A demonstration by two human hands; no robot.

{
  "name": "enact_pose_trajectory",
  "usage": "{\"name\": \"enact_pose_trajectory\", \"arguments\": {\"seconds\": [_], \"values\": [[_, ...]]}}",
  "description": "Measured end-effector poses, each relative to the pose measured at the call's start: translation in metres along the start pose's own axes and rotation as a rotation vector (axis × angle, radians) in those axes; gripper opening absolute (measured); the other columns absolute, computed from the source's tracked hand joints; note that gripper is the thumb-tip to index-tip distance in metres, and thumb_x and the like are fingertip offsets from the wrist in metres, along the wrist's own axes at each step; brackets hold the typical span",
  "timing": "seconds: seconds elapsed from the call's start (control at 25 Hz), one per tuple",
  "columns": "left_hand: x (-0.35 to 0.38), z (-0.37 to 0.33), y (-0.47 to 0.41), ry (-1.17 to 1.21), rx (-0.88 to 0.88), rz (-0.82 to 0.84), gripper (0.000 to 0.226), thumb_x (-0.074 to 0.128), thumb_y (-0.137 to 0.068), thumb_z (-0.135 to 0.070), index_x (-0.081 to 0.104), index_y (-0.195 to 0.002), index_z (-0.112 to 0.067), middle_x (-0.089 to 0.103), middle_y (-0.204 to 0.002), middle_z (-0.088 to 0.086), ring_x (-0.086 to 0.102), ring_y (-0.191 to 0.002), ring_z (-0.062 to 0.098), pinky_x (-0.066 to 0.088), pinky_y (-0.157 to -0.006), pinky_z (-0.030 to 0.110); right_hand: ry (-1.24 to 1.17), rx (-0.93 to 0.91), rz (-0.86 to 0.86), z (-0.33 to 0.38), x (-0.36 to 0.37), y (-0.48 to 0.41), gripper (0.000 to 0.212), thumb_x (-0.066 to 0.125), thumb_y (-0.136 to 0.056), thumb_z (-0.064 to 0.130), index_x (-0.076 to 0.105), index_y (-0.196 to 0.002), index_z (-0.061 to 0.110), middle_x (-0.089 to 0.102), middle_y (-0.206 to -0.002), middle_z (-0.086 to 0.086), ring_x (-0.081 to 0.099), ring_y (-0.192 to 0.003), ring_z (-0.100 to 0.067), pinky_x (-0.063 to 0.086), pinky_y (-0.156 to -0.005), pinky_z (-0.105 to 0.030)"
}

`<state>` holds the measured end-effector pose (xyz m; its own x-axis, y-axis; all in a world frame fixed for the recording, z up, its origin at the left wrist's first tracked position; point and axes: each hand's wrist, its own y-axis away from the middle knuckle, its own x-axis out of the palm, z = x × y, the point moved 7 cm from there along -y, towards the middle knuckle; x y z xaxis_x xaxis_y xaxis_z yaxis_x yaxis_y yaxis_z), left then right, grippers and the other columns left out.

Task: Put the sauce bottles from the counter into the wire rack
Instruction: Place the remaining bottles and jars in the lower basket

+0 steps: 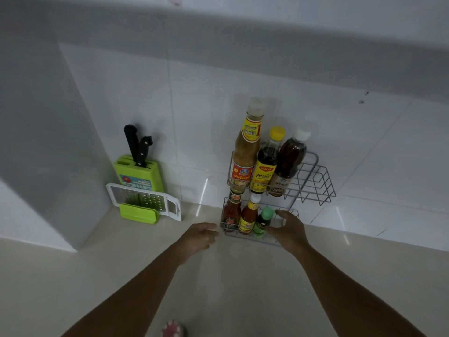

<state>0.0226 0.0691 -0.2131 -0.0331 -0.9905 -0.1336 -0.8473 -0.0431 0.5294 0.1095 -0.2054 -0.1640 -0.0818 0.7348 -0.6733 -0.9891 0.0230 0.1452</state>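
- Wire rack (313,181): two tiers against the tiled wall; three sauce bottles stand upright in each tier, long axes vertical.
- Green-capped bottle (263,222): lower tier, rightmost; lies at about 9 o'clock from the right hand (289,229), just beside it.
- Right hand: fingers loosely curled at the lower tier's right end; contact with bottle or wire cannot be told.
- Left hand (200,235): loosely spread, holding nothing, at 9 o'clock from the lower tier.
- Counter (243,288): no bottle visible on it; task judged nearly complete.

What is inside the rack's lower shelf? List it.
The lower shelf holds three bottles: a red sauce bottle, a yellow-labelled one and a small green-capped one. The right hand covers the shelf's right end, so anything there is hidden.
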Motion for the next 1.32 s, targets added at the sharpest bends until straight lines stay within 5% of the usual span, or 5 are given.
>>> {"name": "enact_pose_trajectory", "arguments": {"seconds": [0.36, 0.52, 0.72, 1.12, 1.32], "values": [[-0.043, 0.088, 0.09, -0.265, 0.105, 0.098, 0.039, 0.049, -0.086, 0.024, 0.074, -0.094, -0.005, 0.075, -0.086, 0.001, 0.071, -0.077, 0.008, 0.054, -0.074, 0.021, -0.029, -0.156, -0.077, 0.032, -0.005, 0.102, 0.042, 0.067, -0.086, 0.006, 0.064, -0.127, 0.014, 0.048, -0.133, -0.014, 0.066, -0.103, -0.027, 0.048, -0.085, -0.025], [-0.039, 0.137, 0.141, -0.52, 0.153, 0.137, 0.071, 0.065, -0.066, 0.014, 0.06, -0.131, -0.014, 0.061, -0.128, -0.005, 0.058, -0.118, 0.002, 0.047, -0.098, 0.017, -0.031, -0.301, 0.275, 0.067, 0.035, 0.169, 0.049, 0.067, -0.081, 0.004, 0.065, -0.125, 0.026, 0.058, -0.127, 0.0, 0.069, -0.077, -0.009, 0.052, -0.063, -0.015], [0.007, 0.147, 0.179, -0.274, 0.25, 0.069, 0.062, 0.08, -0.08, -0.011, 0.052, -0.133, -0.027, 0.064, -0.122, -0.013, 0.06, -0.108, -0.013, 0.048, -0.091, 0.018, -0.032, -0.512, 0.637, 0.1, 0.098, 0.262, 0.059, 0.08, -0.079, 0.026, 0.059, -0.132, 0.04, 0.059, -0.13, 0.013, 0.072, -0.082, -0.009, 0.057, -0.068, -0.022], [0.03, 0.092, 0.217, -0.063, 0.323, 0.188, 0.022, 0.07, -0.079, -0.016, 0.059, -0.094, -0.028, 0.054, -0.077, 0.001, 0.051, -0.068, 0.017, 0.046, -0.063, 0.033, -0.096, -0.472, 0.413, 0.116, 0.017, 0.259, 0.022, 0.086, -0.077, 0.028, 0.079, -0.096, 0.018, 0.078, -0.082, 0.006, 0.074, -0.067, -0.008, 0.06, -0.063, -0.027], [0.051, 0.016, 0.236, -0.051, 0.371, 0.451, 0.006, 0.066, -0.08, -0.006, 0.061, -0.081, -0.006, 0.059, -0.062, 0.017, 0.055, -0.05, 0.027, 0.051, -0.06, 0.04, 0.418, -0.985, 0.108, 0.172, -0.043, 0.264, 0.052, 0.051, -0.093, 0.057, 0.056, -0.064, 0.015, 0.05, -0.053, 0.005, 0.041, -0.048, -0.01, 0.028, -0.045, -0.022]]}}
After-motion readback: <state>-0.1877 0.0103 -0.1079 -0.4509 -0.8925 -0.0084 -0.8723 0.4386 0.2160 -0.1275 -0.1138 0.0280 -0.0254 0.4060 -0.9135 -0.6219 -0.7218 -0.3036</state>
